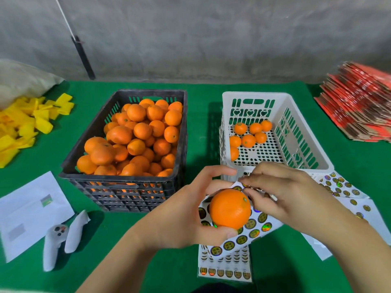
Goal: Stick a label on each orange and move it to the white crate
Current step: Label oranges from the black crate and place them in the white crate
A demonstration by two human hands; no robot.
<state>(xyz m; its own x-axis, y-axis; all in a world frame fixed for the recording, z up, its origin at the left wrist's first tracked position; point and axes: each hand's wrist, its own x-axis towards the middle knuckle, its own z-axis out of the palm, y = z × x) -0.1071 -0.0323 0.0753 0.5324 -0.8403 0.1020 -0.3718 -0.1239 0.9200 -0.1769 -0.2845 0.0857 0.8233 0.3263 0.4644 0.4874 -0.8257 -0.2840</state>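
Left hand [190, 210] curled round one orange [230, 208], thumb under it, fingers arched over the top. Orange held up in the air, just in front of the white crate [304, 144], right over a bent sheet of stickers [257, 225]. Same hand also holding that sheet up behind the orange.

Right hand [289, 193] beside the orange, fingertips [246, 182] pinched together at the top edge of the sheet. Hard to tell if a sticker is already peeled off.

Seven small oranges [248, 136] lying in the white crate, bunched at its far left side. One of them with a sticker on top.

Black crate [88, 149] to the left, piled full of oranges [135, 140].

More sticker sheets [225, 267] flat on the green table [349, 170], under and beside the hands. Yellow paper scraps [27, 123] far left. White papers [29, 210] and two white game controllers [61, 237] near left. Stack of red cardboard [359, 106] far right.
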